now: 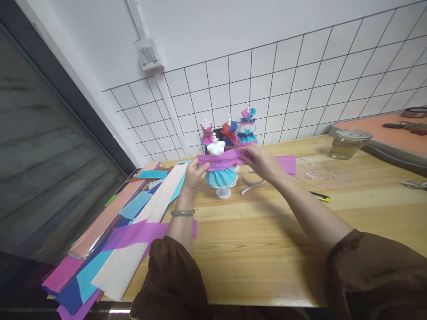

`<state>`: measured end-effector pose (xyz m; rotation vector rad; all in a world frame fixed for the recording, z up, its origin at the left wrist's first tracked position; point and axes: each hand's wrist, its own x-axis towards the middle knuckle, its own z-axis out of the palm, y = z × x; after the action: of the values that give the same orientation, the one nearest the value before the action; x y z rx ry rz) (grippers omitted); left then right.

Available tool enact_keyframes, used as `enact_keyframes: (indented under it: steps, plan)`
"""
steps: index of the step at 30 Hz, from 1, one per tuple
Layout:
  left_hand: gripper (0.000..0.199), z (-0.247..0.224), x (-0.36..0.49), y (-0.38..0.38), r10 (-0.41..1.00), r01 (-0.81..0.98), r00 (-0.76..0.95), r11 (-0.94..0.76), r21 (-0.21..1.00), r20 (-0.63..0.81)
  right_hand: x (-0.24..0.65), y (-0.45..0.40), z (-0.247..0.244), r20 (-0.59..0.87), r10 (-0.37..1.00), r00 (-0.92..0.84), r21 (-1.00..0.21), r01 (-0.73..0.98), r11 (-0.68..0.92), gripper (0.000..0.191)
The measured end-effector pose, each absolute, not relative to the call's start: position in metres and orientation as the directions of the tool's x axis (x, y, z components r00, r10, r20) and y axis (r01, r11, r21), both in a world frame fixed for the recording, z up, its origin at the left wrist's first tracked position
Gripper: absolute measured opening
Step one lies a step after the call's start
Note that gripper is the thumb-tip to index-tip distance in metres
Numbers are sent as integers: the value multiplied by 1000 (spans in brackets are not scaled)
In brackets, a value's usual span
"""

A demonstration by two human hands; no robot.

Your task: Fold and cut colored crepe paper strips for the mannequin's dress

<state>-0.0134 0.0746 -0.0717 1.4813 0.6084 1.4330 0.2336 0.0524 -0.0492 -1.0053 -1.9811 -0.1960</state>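
Note:
A purple crepe paper strip (pixel 220 161) is stretched across the front of a small white dress form (pixel 216 146), which stands upright in a light blue skirt (pixel 220 178). My left hand (pixel 195 172) pinches the strip's left end, thumb in front. Farther along, my right hand (pixel 258 161) is closed on the strip, whose tail (pixel 287 164) sticks out to the right behind the wrist. Just behind are several small dressed forms, among them one in pink (pixel 207 133) and one in tiered blue and pink (pixel 247 126).
Folded crepe paper sheets (pixel 136 240) cover the table's left side. A coil of pale tape (pixel 252 178) lies right of the form. Farther right are a yellow cutter (pixel 320 196), a clear dish of small beads (pixel 320 174), a lidded glass jar (pixel 347 149) and scissors (pixel 413 184).

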Motion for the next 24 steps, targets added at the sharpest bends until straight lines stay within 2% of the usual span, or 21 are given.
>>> enact_keyframes:
  steps: [24]
  plan:
    - [34, -74, -10, 78, 880, -270, 135, -409, 871, 455, 230, 48, -49, 747, 609, -265, -215, 771, 599, 23]
